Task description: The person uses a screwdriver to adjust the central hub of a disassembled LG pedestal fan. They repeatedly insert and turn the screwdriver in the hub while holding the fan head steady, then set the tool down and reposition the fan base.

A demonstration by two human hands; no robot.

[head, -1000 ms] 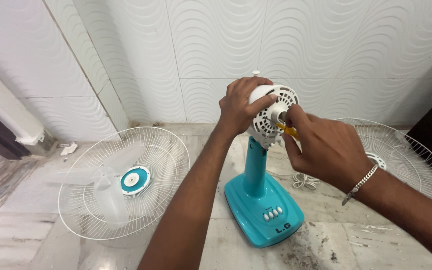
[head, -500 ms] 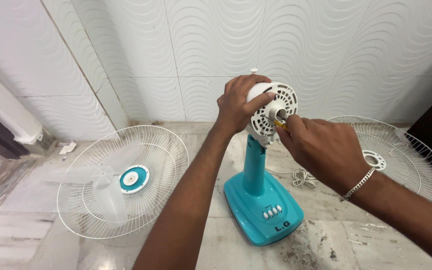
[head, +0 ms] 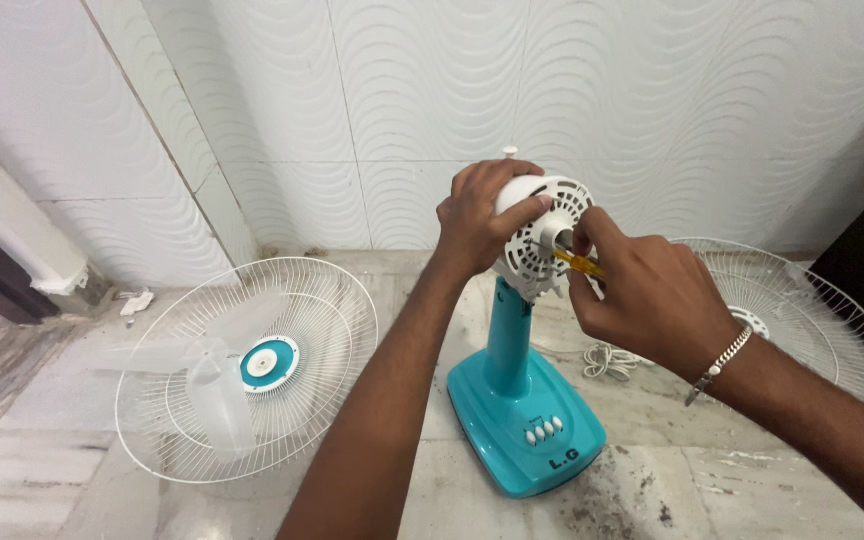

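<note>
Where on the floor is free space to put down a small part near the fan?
Bare floor lies left of and before the left grille, and before the fan base at the right. It is crowded between the base, the coiled cord and the right grille.

Screwdriver (head: 580, 263): mostly hidden inside right hand (head: 642, 300).
Rear guard (head: 812, 315): partly behind right forearm.
Motor housing (head: 542, 235): back covered by left hand (head: 482, 215).

The single head-worn view looks down and forward, close over the fan motor (head: 542, 235), toward a tiled wall (head: 372, 100).
</note>
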